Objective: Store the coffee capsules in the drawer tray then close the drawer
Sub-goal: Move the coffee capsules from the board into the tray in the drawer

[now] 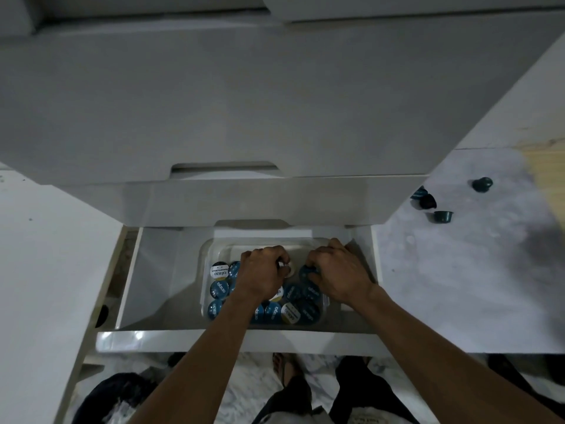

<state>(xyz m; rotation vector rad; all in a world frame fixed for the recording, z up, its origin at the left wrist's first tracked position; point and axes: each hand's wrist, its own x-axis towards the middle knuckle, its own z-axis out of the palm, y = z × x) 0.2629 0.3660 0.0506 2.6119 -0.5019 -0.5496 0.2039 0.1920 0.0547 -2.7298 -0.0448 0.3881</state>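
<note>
Writing: the foil lids in the tray are showing white lettering on blue, mostly turned sideways; it is too small and blurred to read with certainty. Two lids are carrying a white panel with a dark band and small print.
Capsules in tray (219, 288): round, flat-lidded cups are lying lid-up, packed side by side along the left and near sides of the tray.
Tray (208, 249): a clear plastic box with rounded corners is sitting in the right half of the drawer; its far part is showing bare bottom.
Drawer (232, 341): a glossy white box is standing pulled out, its smooth front panel nearest the person; the left half of its floor is lying bare.
Left hand (263, 275): it is curling knuckles-up over the tray, fingers closing around a pale-lidded capsule (289, 268).
Right hand (337, 272): it is bending over the tray's right side, fingertips gripping a dark blue capsule (305, 271).
Loose capsules (441, 216): four dark teal tapered cups are lying on the desk (458, 270) to the right of the drawer, three close together, one (482, 184) apart farther right.
Desk: a pale, faintly mottled surface is running on both sides of the drawer.
Upper drawer front (244, 102): a matt white panel with a cut-out grip notch is overhanging the far end of the open drawer.
</note>
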